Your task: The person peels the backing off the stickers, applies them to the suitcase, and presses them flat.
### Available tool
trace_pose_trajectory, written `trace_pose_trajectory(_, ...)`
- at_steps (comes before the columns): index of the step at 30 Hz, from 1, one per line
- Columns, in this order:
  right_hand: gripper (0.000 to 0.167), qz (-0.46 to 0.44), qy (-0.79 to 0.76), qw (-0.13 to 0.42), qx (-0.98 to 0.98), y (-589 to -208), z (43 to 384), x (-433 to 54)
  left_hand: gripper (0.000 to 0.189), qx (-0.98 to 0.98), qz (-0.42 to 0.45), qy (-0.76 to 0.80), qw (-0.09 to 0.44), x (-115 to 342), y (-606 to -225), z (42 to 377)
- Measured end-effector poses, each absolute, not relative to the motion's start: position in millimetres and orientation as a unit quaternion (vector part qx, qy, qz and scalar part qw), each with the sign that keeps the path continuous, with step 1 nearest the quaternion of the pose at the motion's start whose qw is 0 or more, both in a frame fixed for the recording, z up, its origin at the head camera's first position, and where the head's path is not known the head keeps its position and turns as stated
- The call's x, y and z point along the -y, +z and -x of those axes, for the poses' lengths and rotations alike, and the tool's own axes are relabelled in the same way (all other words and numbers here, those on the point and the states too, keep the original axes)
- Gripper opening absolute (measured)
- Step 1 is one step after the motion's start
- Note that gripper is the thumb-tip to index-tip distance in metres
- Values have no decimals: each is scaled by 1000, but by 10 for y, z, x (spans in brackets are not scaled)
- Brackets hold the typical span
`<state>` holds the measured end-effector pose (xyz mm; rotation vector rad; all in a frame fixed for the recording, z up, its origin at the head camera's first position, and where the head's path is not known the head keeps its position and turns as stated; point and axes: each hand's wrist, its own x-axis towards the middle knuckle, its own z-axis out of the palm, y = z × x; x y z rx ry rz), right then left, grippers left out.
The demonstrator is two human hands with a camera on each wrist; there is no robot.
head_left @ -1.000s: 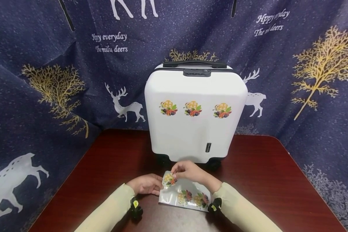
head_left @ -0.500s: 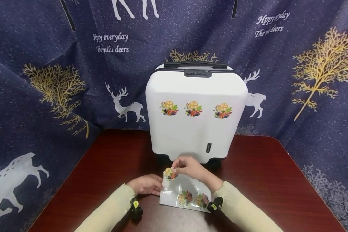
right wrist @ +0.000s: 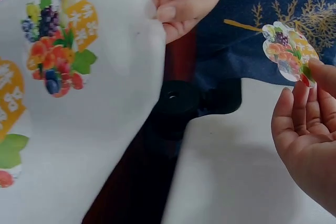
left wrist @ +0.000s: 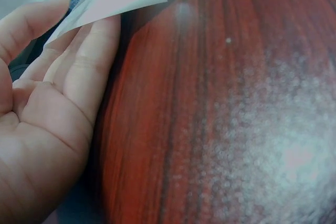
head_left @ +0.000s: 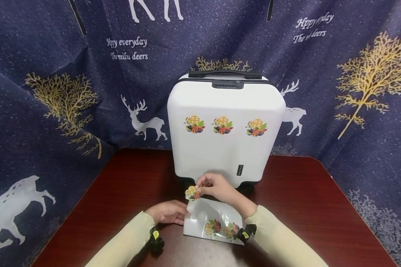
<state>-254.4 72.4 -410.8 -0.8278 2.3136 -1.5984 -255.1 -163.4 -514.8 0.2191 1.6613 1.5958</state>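
My right hand (head_left: 222, 191) pinches a fruit-print sticker (head_left: 192, 193) by its right edge, in front of the lower part of the white suitcase (head_left: 214, 155). The right wrist view shows this sticker (right wrist: 286, 51) apart from the sheet, held between thumb and fingers. On the table lies a glossy white sticker sheet (head_left: 195, 224) with two fruit stickers still on it. Its left edge is held by my left hand (head_left: 168, 212), thumb above and fingers beneath, as the left wrist view shows. My right forearm partly covers the sheet's right side.
Three matching stickers, the middle one (head_left: 222, 125) among them, sit in a row on the suitcase front. A dark badge (head_left: 240, 170) is lower right. The suitcase stands on a red-brown table (head_left: 307, 207) before a blue deer-print curtain (head_left: 137, 85).
My right hand has lifted the sticker up and slightly left, and it has come off the sheet. The left hand keeps its place at the sheet's edge.
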Motion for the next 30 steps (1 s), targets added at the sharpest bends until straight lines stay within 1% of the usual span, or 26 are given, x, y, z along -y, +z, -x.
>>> trace_pose_trajectory(10,14,240,-561,66,-789,-3944,2564,-685,33,-654,-75,636,403,1624,-5152,2557)
trace_pose_trajectory(15,14,215,-577,36,-787,-3850,2571,-646,32,-654,-72,640,397,1628,-5158,2547)
trace_pose_trajectory(24,12,203,-584,-11,-786,-3750,2579,-592,36,-656,-75,636,399,1632,-5156,2546)
trace_pose_trajectory(30,10,175,-580,-39,-794,-3696,2587,-548,36,-658,-68,635,400,1634,-5134,2550)
